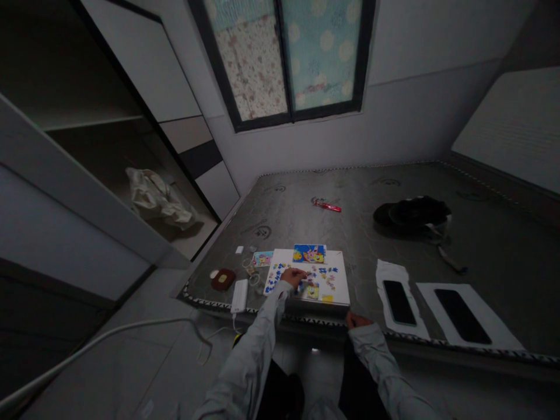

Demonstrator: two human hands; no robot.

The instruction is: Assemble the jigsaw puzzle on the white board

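My left hand [294, 277] is over a white board [280, 256], its fingers drawn together among small jigsaw pieces. Whatever its fingertips hold is too small to make out. Blue puzzle pieces [273, 277] lie scattered on the board's left side, with more blue and pinkish ones on the right. A partly joined yellow puzzle section [312, 291] sits near the front edge, just right of the left hand. Behind it lies a colourful cartoon picture [309, 254]. My right hand [359, 321] is curled by the board's front right corner; its fingertips are partly hidden.
Left of the board are a white power bank [239, 296] with a cable, a brown case [223, 279] and a cartoon card [262, 259]. Two dark phones [399, 302] rest on white sheets at right. Farther back are a red tool [327, 206] and a black bag [411, 213].
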